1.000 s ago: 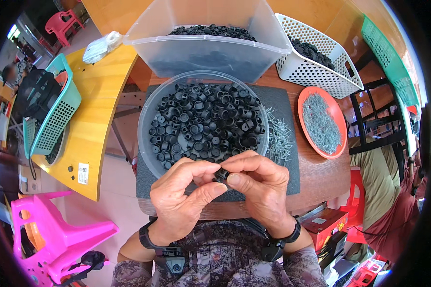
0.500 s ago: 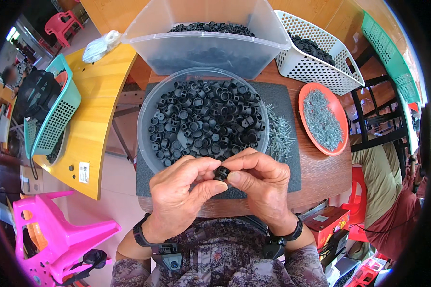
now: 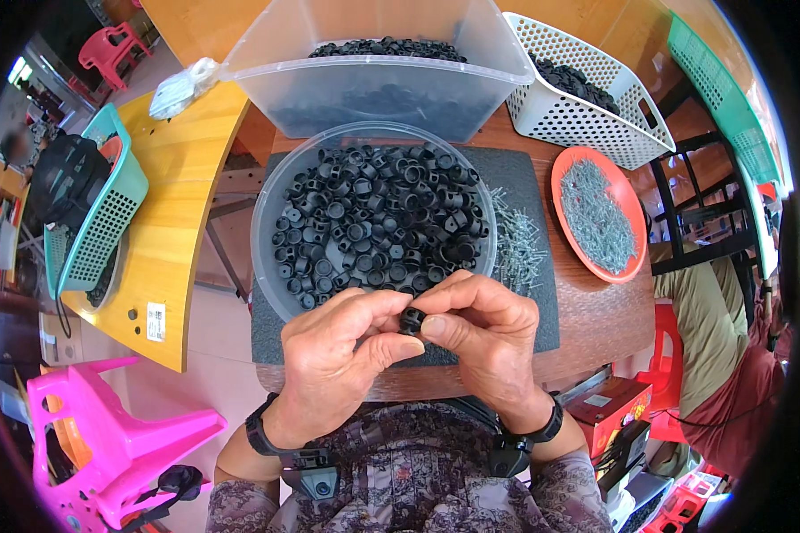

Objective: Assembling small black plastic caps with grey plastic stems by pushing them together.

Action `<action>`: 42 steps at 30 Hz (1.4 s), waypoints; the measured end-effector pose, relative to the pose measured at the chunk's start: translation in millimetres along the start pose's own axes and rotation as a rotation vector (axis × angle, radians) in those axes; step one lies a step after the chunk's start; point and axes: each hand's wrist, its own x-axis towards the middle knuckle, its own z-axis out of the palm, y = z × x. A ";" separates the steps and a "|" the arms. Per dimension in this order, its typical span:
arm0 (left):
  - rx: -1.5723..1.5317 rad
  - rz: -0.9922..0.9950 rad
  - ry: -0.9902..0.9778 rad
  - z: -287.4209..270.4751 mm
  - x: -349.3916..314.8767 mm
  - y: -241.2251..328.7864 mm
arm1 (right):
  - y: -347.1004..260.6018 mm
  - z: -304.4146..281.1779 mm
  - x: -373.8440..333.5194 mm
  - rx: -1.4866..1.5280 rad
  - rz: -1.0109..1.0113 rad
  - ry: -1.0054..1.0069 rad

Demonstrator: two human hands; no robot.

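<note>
Between my fingertips sits a small black round plastic part [image 3: 411,321] with a hole in its side. My left hand [image 3: 342,355] pinches it from the left with thumb and forefinger. From the right, my right hand [image 3: 484,338] grips the same part between thumb and fingers. Just beyond both hands stands a round clear tub [image 3: 267,266] holding a heap of similar black plastic parts [image 3: 373,213]. Loose silver screws [image 3: 517,244] lie on the dark foam mat [image 3: 542,311] to the right of the tub.
An orange-red plate [image 3: 561,222] of screws stands at the right. Behind the tub are a large clear bin [image 3: 382,98] and a white perforated basket [image 3: 551,124], both with black parts. A yellow table [image 3: 178,195] bears a green basket [image 3: 107,231]; a pink stool [image 3: 116,426] is at left.
Both hands stay pinched on the black part, which looks slightly turned, showing its side hole more clearly. The whole view has shifted a little.
</note>
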 end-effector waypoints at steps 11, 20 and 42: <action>0.038 0.084 0.010 1.7 3.0 0.8 | -3.5 3.9 -0.2 -0.074 -0.014 0.040; 0.066 0.041 -0.024 -1.4 3.5 1.5 | -4.6 0.9 1.5 -0.224 -0.033 0.009; 0.057 -0.037 -0.156 -5.1 11.3 1.0 | -2.6 3.4 1.6 -0.138 0.001 0.033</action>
